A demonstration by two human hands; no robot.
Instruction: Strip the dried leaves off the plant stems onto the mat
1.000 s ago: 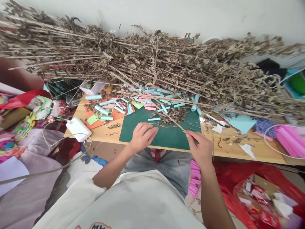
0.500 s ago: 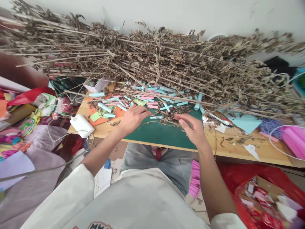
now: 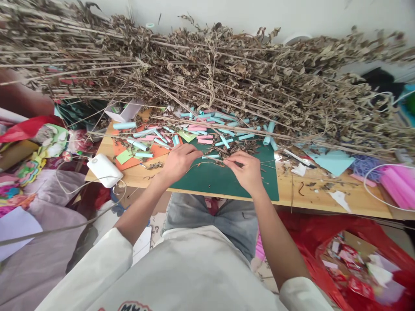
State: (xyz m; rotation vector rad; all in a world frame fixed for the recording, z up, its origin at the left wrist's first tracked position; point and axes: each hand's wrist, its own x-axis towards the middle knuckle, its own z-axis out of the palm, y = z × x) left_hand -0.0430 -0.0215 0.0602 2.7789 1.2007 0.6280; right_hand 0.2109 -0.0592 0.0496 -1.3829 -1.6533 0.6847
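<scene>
Over the green cutting mat [image 3: 223,181], my left hand [image 3: 180,161] is closed on one end of a thin dried stem [image 3: 211,159]. My right hand [image 3: 245,171] pinches the same stem farther right, its thumb and fingers together. A blue paper tube [image 3: 210,156] lies on the mat just behind the stem. Crumbled dry leaves [image 3: 231,151] are heaped behind my right hand. Several blue and pink paper tubes [image 3: 205,141] lie scattered beyond both hands.
A large pile of dried leafy stalks [image 3: 181,73] spans the back of the wooden table [image 3: 311,201]. To the left sits a white power bank [image 3: 105,169] with a cable. A white pen [image 3: 298,158] and blue paper [image 3: 333,160] lie right. A red bag [image 3: 301,224] of scraps stands below.
My right hand has moved left and its fingers have closed on the dried stem. My left hand stays about where it was. The view has shifted slightly.
</scene>
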